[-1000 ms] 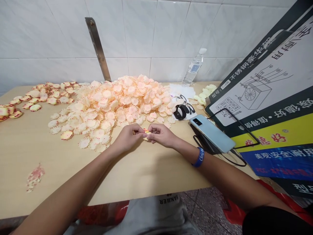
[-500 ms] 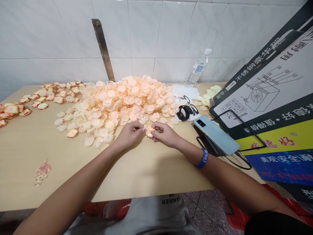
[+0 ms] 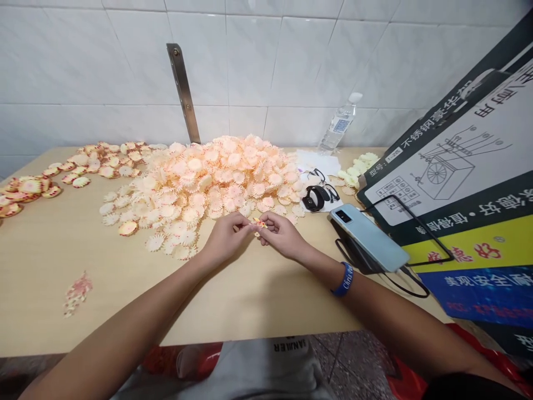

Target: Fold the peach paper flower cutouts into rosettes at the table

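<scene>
Between my two hands is a small yellow and pink petal-edged piece [image 3: 260, 224], mostly covered by fingers. My left hand [image 3: 230, 236] pinches its left side with thumb and forefinger. My right hand [image 3: 282, 234] has its fingers curled around the right side, thumb pressed on it. Just beyond the hands spreads a large heap of pale peach, scallop-edged flower discs [image 3: 237, 166]. A yellower disc with a reddish rim [image 3: 127, 228] lies at the heap's front left.
Yellow discs with red edges [image 3: 31, 186] line the back left. A small pink and cream cluster [image 3: 78, 293] lies at front left. On the right are a phone [image 3: 370, 236] on a black stand, a black watch [image 3: 313, 199], glasses [image 3: 316, 175], a water bottle [image 3: 339, 125] and a printed box [image 3: 449, 166].
My hands have drawn closer together, and the fingers now cover more of the yellow and pink piece. The whole view has shifted slightly.
</scene>
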Available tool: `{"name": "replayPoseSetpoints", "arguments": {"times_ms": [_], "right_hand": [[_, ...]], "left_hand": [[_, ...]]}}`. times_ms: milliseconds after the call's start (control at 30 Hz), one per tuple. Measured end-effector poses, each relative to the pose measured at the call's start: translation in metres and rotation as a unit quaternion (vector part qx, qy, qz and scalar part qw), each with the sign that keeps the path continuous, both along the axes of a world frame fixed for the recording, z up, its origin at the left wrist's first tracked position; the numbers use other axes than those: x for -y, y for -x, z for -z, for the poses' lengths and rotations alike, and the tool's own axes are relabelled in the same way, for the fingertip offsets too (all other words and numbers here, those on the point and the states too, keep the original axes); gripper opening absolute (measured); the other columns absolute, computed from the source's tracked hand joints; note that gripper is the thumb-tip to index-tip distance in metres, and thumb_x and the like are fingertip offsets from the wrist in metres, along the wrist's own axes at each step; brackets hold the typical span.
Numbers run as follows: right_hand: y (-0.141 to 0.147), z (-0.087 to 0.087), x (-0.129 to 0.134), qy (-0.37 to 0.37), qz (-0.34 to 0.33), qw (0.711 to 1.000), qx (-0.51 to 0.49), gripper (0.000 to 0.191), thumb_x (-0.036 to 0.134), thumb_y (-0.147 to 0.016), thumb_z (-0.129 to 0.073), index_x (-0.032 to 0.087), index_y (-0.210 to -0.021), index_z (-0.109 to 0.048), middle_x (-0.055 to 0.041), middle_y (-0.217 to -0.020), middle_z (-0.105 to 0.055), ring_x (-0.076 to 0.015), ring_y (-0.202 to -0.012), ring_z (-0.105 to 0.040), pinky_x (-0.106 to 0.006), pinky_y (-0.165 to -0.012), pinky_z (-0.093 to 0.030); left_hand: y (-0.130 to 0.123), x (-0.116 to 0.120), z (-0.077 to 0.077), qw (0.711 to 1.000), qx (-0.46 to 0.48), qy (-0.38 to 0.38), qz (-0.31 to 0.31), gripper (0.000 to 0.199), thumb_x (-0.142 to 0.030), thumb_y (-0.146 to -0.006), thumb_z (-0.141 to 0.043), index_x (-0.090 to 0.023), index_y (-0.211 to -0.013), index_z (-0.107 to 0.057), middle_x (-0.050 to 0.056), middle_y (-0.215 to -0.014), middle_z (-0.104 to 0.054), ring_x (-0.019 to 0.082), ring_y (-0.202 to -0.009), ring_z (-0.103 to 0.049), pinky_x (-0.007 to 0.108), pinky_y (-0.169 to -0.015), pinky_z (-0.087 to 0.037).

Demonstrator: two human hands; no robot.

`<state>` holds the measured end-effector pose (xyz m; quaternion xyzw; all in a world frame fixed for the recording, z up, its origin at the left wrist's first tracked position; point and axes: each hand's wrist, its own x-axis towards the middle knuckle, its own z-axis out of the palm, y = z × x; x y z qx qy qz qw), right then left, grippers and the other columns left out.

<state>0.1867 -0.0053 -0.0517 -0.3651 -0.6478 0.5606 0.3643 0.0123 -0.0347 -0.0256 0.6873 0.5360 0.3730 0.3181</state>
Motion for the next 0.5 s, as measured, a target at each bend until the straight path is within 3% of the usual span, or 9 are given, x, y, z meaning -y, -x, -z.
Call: {"name": "replayPoseSetpoints", "arguments": {"times_ms": [133,233,400,500], "right_hand": [[0.0,-0.001,-0.004,0.013,-0.02,0.999,-0.026,0.029,0.045,-0.083,-0.062,0.02,-0.08,-0.049,0.0032,-0.063,-0.058,-0.0093,-0.051,-0.056,-0.023,-0.05,-0.045],[0.0,0.0,-0.004,0.019,-0.02,0.999,-0.036,0.032,0.047,-0.083,-0.063,0.02,-0.08,-0.047,0.0031,-0.064,-0.059,-0.0089,-0.049,-0.055,-0.022,-0.048,-0.043],[-0.002,0.004,-0.006,0.026,0.005,0.998,-0.049,0.035,0.05,-0.08,-0.067,0.02,-0.081,-0.049,0.0026,-0.064,-0.06,-0.0098,-0.05,-0.057,-0.023,-0.049,-0.046],[-0.002,0.005,-0.008,0.029,0.004,0.998,-0.054,0.036,0.052,-0.079,-0.067,0.019,-0.083,-0.053,0.0004,-0.067,-0.062,-0.0116,-0.055,-0.061,-0.025,-0.052,-0.049]], "left_hand": [[0.009,-0.007,-0.004,0.998,0.036,-0.013,-0.049,0.025,-0.035,-0.081,-0.06,-0.017,-0.063,-0.059,0.0,-0.065,-0.057,0.014,-0.064,-0.053,0.025,-0.06,-0.04],[0.03,-0.02,-0.012,0.991,0.062,-0.055,-0.101,0.025,-0.032,-0.08,-0.058,-0.017,-0.061,-0.056,-0.001,-0.062,-0.055,0.013,-0.061,-0.051,0.024,-0.059,-0.039],[0.062,-0.04,-0.023,0.927,0.167,-0.174,-0.287,0.018,-0.035,-0.079,-0.06,-0.018,-0.072,-0.059,-0.003,-0.063,-0.052,0.01,-0.058,-0.046,0.021,-0.054,-0.037],[0.05,-0.033,-0.019,0.93,0.187,-0.173,-0.265,0.02,-0.037,-0.076,-0.066,-0.018,-0.084,-0.062,-0.001,-0.074,-0.059,0.01,-0.064,-0.053,0.02,-0.056,-0.042]]}}
